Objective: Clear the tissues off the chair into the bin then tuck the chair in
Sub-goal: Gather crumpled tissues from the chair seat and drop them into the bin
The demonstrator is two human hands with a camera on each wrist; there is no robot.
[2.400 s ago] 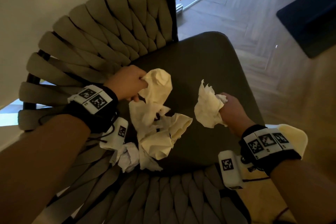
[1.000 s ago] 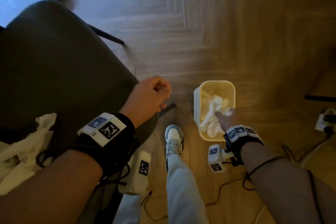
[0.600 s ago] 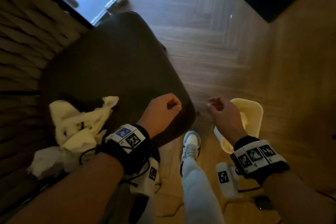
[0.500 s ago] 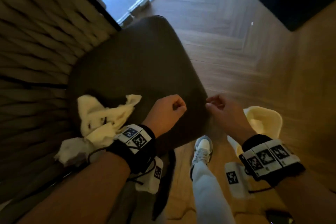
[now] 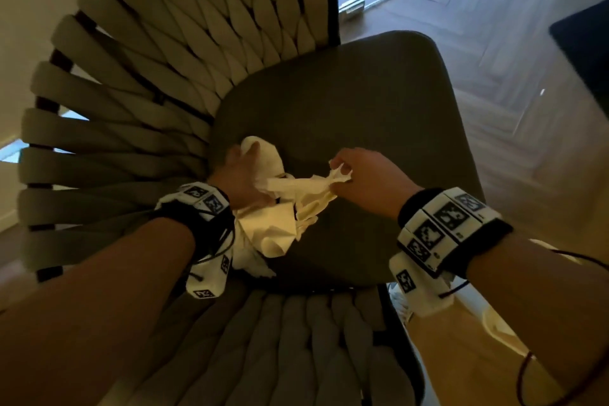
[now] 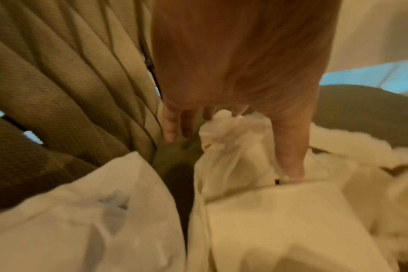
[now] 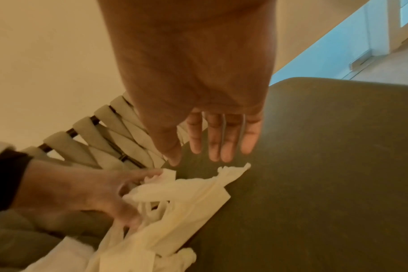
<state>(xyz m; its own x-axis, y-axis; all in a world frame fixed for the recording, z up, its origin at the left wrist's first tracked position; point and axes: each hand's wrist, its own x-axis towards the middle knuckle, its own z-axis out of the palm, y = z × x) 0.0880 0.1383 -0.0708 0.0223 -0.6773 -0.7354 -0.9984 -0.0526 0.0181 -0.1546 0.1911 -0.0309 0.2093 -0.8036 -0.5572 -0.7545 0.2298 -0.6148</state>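
Note:
Several crumpled white tissues (image 5: 273, 231) lie in a heap on the dark seat (image 5: 346, 102) of the chair, close to its woven back (image 5: 164, 59). My left hand (image 5: 240, 178) lies over the far end of the heap, fingers (image 6: 170, 128) spread and fairly straight, thumb pressed into the tissues (image 6: 256, 211). My right hand (image 5: 339, 168) hovers at the heap's right tip. In the right wrist view its fingers (image 7: 217, 143) are straight, just above the twisted end of the tissues (image 7: 175, 202). A pale strip of bin (image 5: 494, 323) shows under my right forearm.
Herringbone wood floor (image 5: 510, 43) surrounds the chair on the right, with a dark rug (image 5: 586, 53) at the far right edge. A pale wall stands behind the chair back. A door threshold (image 5: 352, 5) lies beyond the seat. My shoe (image 5: 398, 300) is beside the chair.
My right hand left its tissue in the bin. The view swung back from the bin to the chair. Both hands went from the seat's edge to the heap.

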